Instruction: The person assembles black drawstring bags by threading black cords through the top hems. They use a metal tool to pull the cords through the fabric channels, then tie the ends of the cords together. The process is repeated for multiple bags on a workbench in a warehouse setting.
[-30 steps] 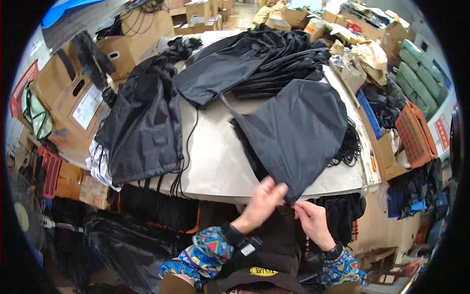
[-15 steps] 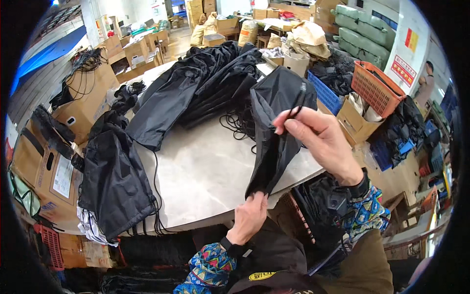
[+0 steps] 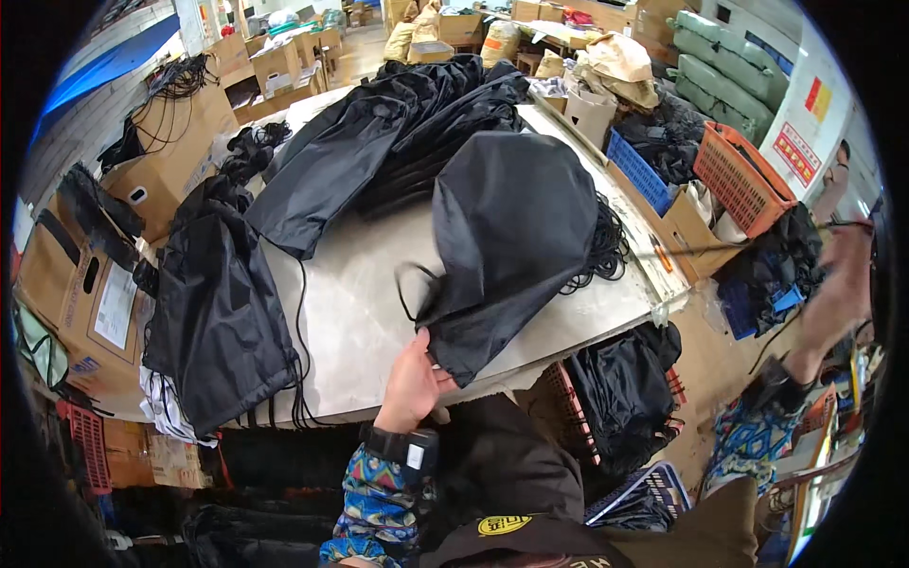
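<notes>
A black drawstring bag (image 3: 516, 204) lies across the white tabletop, its narrow lower corner near the front edge. My left hand (image 3: 412, 383) is closed on that corner, and a loop of black cord (image 3: 412, 289) stands up just beside it. Out at the far right, my right hand (image 3: 838, 284) is raised and smeared by motion. A thin dark cord runs, blurred, from the bag toward its fingers, which seem closed on it. Left of the bag lies a pile of similar black bags (image 3: 388, 142). Another black bag (image 3: 222, 322) hangs over the table's left front edge.
Coiled black cords (image 3: 601, 251) show beside the bag. A red basket (image 3: 677, 388) of black fabric stands below the table's right front. Cardboard boxes (image 3: 109, 293) line the left side. An orange crate (image 3: 743, 180) and a blue crate (image 3: 639, 170) stand at right.
My right hand has swung from above the bag to the far right, drawing the cord out. The bag has dropped flat onto the table. My left hand has moved left, still gripping it.
</notes>
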Tool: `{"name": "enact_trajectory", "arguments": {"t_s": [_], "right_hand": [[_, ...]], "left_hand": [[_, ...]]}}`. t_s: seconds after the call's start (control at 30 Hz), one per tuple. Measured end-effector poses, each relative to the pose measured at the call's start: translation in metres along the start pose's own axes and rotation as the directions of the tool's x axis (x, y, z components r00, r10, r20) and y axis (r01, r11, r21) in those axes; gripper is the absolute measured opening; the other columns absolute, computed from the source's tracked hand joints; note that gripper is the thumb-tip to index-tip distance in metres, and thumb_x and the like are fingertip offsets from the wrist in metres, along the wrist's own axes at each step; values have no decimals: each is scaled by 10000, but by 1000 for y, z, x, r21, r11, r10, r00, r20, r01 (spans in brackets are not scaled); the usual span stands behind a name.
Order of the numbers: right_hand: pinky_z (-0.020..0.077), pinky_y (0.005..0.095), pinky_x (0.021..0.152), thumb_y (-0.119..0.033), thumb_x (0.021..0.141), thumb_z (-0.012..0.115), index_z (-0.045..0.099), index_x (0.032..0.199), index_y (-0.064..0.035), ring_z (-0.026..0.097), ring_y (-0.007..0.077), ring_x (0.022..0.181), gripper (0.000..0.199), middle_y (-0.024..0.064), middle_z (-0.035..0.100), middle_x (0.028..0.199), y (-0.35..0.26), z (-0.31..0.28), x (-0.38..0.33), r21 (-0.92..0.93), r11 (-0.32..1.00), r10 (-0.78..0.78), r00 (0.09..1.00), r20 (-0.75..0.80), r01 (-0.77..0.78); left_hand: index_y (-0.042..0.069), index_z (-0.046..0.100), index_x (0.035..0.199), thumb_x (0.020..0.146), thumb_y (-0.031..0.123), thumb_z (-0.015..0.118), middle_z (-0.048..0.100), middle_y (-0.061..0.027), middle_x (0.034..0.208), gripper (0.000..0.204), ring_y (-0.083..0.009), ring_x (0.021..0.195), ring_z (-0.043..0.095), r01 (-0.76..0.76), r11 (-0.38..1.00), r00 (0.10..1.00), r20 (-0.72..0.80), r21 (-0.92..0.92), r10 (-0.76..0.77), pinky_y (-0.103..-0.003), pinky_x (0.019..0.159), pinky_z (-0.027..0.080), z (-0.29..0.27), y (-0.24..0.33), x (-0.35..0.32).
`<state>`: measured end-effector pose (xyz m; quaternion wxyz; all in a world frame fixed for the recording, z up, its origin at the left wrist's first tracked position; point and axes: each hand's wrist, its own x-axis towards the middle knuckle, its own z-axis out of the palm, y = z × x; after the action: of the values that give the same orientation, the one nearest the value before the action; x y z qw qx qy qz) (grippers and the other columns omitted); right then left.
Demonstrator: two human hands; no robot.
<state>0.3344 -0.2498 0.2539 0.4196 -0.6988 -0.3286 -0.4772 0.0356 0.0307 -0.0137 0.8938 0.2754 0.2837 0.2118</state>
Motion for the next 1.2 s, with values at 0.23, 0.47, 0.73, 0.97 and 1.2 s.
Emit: {"name": "enact_trajectory", "arguments": {"t_s": [0.23,0.47,0.73,0.97,1.2], "right_hand": [[433,255,663,2,865,579,638,1050,21,557,169,742,195,104,584,832,-33,66,-106,277,957,-149,677,720,-84],[434,308,596,-33,862,595,639,1015,2,556,252,667,163,125,553,760,-55,69,-142,311,941,-187,568,802,-130],[467,283,635,20,847,576,625,1081,-5,583,233,689,241,127,592,795,-75,80,-153,446,891,-270,693,668,-83],[478,320,598,26,840,571,615,1127,-44,595,262,658,299,122,579,786,-98,77,-156,514,853,-366,597,714,-92],[475,308,597,35,831,569,619,1097,-41,599,265,670,281,138,588,769,-70,94,-163,342,940,-220,741,634,-13]], "left_hand": [[26,430,1285,989,359,417,605,-102,1175,446,-261,1009,619,-140,989,990,38,52,138,-414,888,500,9,-13,-10],[14,630,996,798,324,712,653,-168,880,377,-284,786,651,-118,-95,702,150,989,697,-384,651,493,65,23,-54],[-19,619,885,930,182,571,614,-65,731,211,-142,692,577,-687,387,703,430,615,566,-245,664,445,86,13,-57],[-2,457,1275,812,289,706,561,-108,1155,600,-268,1120,519,-653,-254,399,609,713,685,-361,1032,307,91,19,-43],[8,609,925,937,186,541,610,-55,821,191,-169,801,578,-643,324,705,371,694,604,-294,774,436,54,22,-60]]}}
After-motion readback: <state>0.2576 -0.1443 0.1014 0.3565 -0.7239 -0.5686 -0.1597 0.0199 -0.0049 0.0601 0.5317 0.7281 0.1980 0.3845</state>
